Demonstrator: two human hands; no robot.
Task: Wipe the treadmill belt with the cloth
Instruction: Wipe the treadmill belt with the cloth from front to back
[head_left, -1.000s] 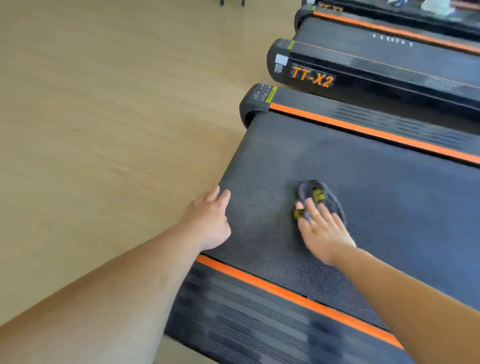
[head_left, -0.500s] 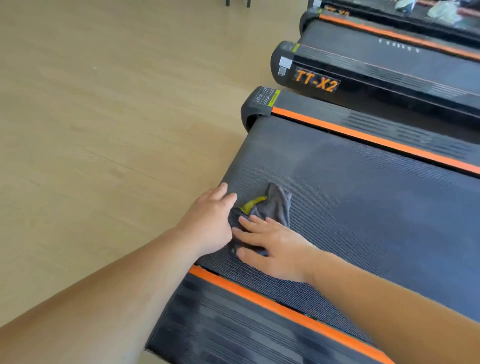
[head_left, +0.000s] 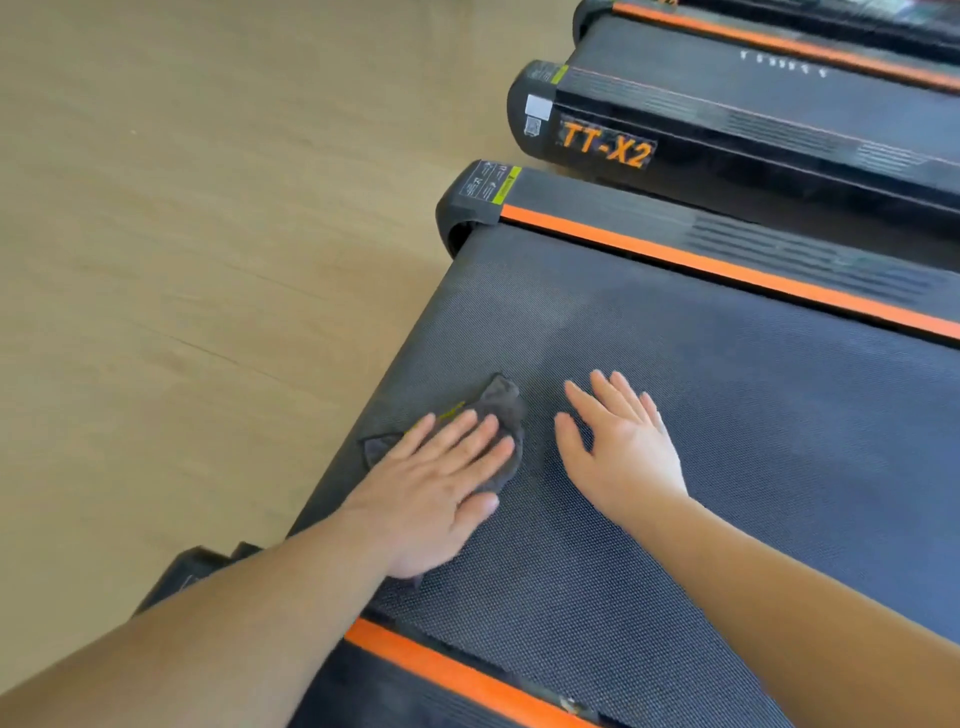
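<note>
The left hand lies flat on the dark grey cloth. Its fingers are straight and close together and press the cloth down on the treadmill belt; they do not curl around it. The left forearm comes in from the lower left corner. The right hand is also open, with the palm down and the fingers a little spread. It is just beside the cloth, but I cannot tell if it touches the belt.

The cloth is near the rear end of the belt, close to the edge where the wooden floor begins. To the right of both hands the belt is free, between the far orange stripe and the near orange stripe. A second treadmill marked "TT-X2" stands behind the far side rail.
</note>
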